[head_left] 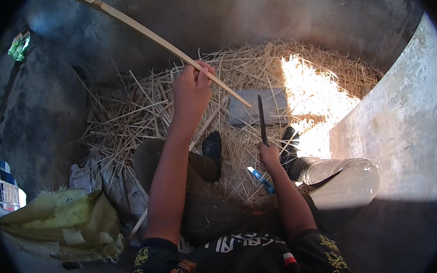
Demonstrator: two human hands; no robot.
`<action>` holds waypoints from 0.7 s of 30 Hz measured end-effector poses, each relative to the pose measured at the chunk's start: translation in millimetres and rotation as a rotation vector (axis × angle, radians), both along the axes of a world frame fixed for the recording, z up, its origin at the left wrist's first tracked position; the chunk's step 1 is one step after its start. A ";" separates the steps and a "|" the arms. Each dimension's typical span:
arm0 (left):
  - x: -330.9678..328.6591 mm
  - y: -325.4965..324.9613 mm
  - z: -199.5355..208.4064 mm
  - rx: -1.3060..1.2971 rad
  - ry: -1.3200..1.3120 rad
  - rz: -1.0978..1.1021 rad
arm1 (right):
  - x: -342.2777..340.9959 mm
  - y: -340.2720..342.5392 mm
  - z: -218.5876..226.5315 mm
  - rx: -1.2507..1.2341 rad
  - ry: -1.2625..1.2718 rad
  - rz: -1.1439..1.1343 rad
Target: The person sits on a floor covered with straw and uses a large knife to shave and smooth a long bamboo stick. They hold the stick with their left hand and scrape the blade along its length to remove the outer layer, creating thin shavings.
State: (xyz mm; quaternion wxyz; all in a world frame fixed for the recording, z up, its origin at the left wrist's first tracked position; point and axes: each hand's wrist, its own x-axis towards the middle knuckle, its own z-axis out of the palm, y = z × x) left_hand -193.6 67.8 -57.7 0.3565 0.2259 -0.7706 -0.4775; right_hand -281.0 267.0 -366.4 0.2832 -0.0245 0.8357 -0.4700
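Note:
My left hand [194, 86] is closed round a long bamboo strip [149, 39] that slants from the upper left down toward the middle. The strip's lower end reaches over a grey block [240, 120] among the shavings. In my right hand [269, 156] is a knife [262, 117], gripped by its handle, with the dark blade pointing up and away from me. The blade tip is close beside the strip's lower end; whether they touch I cannot tell. Near my right wrist a blue box cutter [260, 180] lies on the shavings.
Thin shavings [133, 114] heap over the floor around my feet and along the grey wall [269, 17]. A pale wall [409, 121] stands at the right, beside a sunlit patch. At the lower left lies a crumpled yellow-green sack [68, 222]. My bent knees flank the work area.

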 end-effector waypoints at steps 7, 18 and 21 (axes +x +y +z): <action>4.1 13.7 -3.9 -0.058 -0.093 0.022 | 13.2 -14.9 136.0 -0.336 0.416 -0.220; 4.0 9.4 1.5 -0.011 -0.068 -0.108 | 33.9 18.9 -6.6 0.261 0.081 -0.042; 1.7 3.4 2.2 -0.033 -0.077 -0.187 | 13.6 6.7 -1.9 0.122 0.129 -0.047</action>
